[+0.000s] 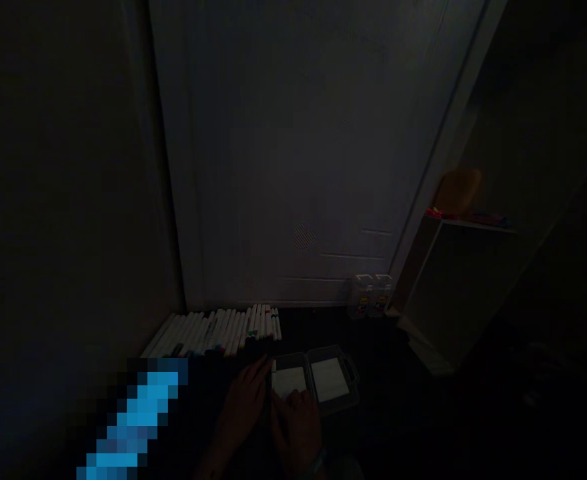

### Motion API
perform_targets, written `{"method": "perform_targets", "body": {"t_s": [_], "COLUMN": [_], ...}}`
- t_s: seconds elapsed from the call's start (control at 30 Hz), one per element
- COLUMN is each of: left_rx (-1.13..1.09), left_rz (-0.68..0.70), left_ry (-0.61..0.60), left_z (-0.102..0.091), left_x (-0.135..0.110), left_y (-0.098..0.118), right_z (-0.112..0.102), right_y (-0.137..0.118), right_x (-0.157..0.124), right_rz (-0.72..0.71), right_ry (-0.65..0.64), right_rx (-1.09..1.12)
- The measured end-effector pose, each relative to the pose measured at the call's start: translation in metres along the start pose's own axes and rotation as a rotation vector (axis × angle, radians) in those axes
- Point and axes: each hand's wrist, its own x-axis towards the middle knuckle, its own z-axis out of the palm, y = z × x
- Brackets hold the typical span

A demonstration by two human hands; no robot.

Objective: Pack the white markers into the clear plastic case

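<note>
The light is dim; a grey wall [273, 147] rises behind a dark surface [318, 327]; a boxy unit [453, 287] stands rightward.

1. My left hand [246, 390]: fingertips near white marker [274, 377], open clear case's [352, 395] left edge.
2. My right hand [298, 427]: over case's near left; grip unclear, dark.
3. Marker row [223, 327] behind, left.
</note>
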Motion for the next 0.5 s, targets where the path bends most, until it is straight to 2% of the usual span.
{"method": "perform_targets", "body": {"t_s": [0.17, 0.4, 0.5], "left_rx": [0.011, 0.007, 0.01], "left_rz": [-0.009, -0.007, -0.013], "left_ry": [0.01, -0.013, 0.002], "left_z": [0.0006, -0.0027, 0.0], "left_x": [-0.0012, 0.0006, 0.0012], "left_y": [-0.0001, 0.0035, 0.0006], "right_z": [0.0022, -0.0053, -0.0014], "right_y": [-0.0004, -0.0014, -0.0011], "right_x": [0.0001, 0.002, 0.0], "right_rz": [0.059, 0.062, 0.064], "right_ry": [-0.034, -0.071, -0.056], "right_rx": [0.017, 0.035, 0.051]}}
